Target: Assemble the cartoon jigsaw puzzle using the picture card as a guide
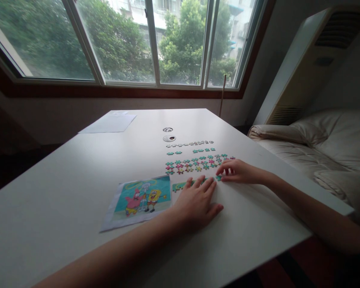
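My left hand [195,202] lies flat with fingers spread over a joined strip of jigsaw puzzle [178,186], hiding much of it. At the strip's right end, my right hand [240,171] has its fingers curled down on a green jigsaw piece [218,178]. Whether that piece touches the strip is hard to make out. Left of the strip lies a reference picture [151,192] of cartoon figures on a sheet of paper. Beyond my hands, loose jigsaw pieces [195,161] lie in several rows, green, pink and yellow, with a pale row [186,144] farthest off.
Two round flat items [168,138] lie past the rows on the white table [63,192]. A paper sheet [111,123] rests at the far left corner. A pale sofa [342,144] stands to the right, and a window [180,44] is behind the table.
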A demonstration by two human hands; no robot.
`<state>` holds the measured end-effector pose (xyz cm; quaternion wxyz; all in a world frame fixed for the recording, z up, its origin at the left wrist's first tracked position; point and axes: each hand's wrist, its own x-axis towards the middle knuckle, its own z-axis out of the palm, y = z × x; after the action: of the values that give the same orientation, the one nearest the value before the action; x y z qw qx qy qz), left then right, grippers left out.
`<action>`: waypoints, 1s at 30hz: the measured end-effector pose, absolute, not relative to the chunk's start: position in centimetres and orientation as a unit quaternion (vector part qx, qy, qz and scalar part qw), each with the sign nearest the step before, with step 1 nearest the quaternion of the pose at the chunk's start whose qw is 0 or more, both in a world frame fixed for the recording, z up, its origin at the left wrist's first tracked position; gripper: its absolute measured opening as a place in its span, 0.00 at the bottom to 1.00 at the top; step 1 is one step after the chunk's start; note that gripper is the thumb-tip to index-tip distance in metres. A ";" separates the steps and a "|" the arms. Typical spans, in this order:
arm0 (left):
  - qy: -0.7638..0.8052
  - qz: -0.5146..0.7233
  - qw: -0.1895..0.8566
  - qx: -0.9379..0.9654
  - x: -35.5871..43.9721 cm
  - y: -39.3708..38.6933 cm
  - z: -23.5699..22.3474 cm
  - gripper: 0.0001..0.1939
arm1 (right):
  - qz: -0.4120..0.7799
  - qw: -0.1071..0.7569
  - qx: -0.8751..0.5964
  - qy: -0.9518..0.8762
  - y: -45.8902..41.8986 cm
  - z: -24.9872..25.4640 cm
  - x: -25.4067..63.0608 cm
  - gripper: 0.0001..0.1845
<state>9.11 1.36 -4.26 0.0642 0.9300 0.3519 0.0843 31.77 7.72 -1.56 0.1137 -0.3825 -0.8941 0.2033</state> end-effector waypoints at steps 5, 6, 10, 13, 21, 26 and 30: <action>0.351 0.087 0.063 0.930 9.1 1.3 -4.4 0.32 | 0.176 0.115 -0.379 -0.901 7.8 -1.7 31.7 0.13; 0.351 0.089 0.061 0.930 9.1 1.3 -4.4 0.32 | 0.176 0.118 -0.386 -0.898 7.8 -1.7 31.7 0.13; 0.361 0.101 0.052 0.926 9.0 1.0 -4.3 0.30 | 0.190 0.119 -0.432 -0.873 7.6 -1.7 31.4 0.14; 0.372 0.108 0.045 0.921 9.1 0.8 -4.3 0.27 | 0.199 0.115 -0.451 -0.863 7.6 -1.8 31.1 0.14; 0.373 0.116 0.040 0.919 9.0 0.7 -4.4 0.25 | 0.268 0.119 -0.433 -0.852 7.8 -2.4 31.1 0.14; 0.373 0.117 0.040 0.919 9.1 0.8 -4.6 0.27 | 0.268 0.123 -0.422 -0.857 7.7 -2.3 30.9 0.15; 0.374 0.114 0.042 0.919 9.1 0.8 -4.6 0.27 | 0.274 0.124 -0.415 -0.859 7.7 -2.1 31.0 0.17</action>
<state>9.11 0.81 -4.63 0.0418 0.9195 0.3739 0.1142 30.97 7.66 -2.15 0.1237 -0.4147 -0.8588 0.2741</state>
